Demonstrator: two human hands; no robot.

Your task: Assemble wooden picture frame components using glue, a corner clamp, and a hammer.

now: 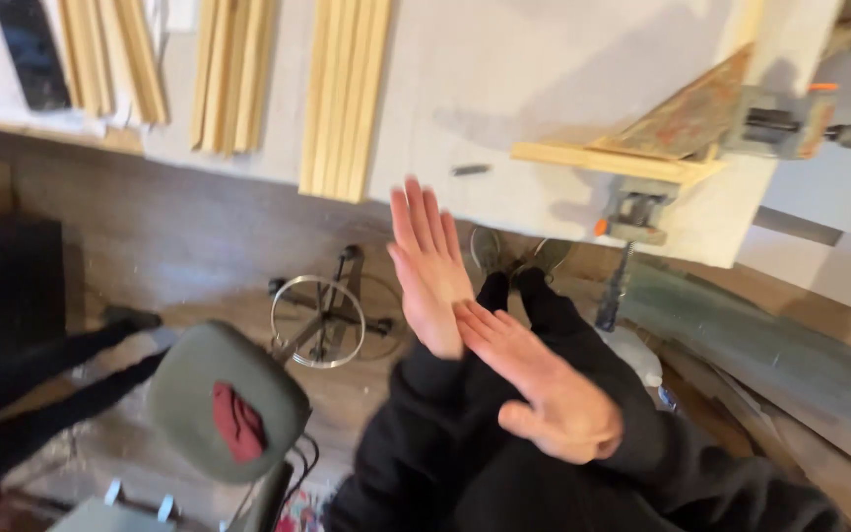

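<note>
My left hand point(430, 266) is held flat with its fingers pointing toward the white workbench point(504, 89), and it holds nothing. My right hand point(549, 389) lies flat across below it, its fingertips touching the heel of the left hand, also with nothing in it. Both hands hover over my black-clad legs point(504, 305), in front of the bench edge. On the bench to the right, a wooden triangle frame point(642, 148) is held by two orange-and-grey clamps point(632, 212) point(780, 120). A small dark stick point(470, 169) lies on the bench near my left hand.
Bundles of light wooden strips point(344, 94) point(231, 74) point(115, 59) lie on the bench at the back left. A green stool seat with a red cloth point(224, 404) and a stool's ringed base point(325, 320) stand on the wooden floor. Another person's black-clad legs point(41, 384) reach in at left. Boards point(790, 365) lean at right.
</note>
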